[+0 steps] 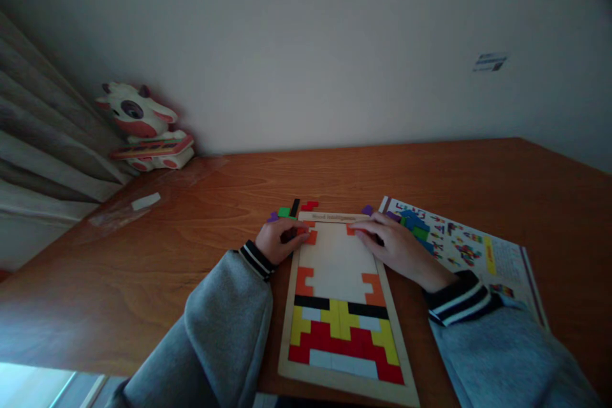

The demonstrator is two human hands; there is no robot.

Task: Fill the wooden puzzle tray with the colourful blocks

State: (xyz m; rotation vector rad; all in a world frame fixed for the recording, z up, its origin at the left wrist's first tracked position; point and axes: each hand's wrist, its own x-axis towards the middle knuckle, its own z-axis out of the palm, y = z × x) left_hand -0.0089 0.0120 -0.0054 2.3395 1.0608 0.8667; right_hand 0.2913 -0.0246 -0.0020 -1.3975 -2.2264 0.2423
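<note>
A wooden puzzle board point(347, 387) lies on the table, its lower part filled with red, yellow, black and white pieces. Orange pieces point(305, 281) sit at both sides of its middle. At the board's upper left, my left hand point(281, 240) has its fingers bent with the fingertips on an orange piece point(311, 237). My right hand point(388, 243) reaches over the upper right corner, fingertips pressed on another orange piece point(351, 229). The white middle of the board shows between the hands.
Loose green point(284, 211), black, purple and red pieces lie beyond the board. A printed sheet point(509, 255) with blue and green pieces is at the right. A cow toy point(143, 124) stands at the back left beside a curtain point(38, 140).
</note>
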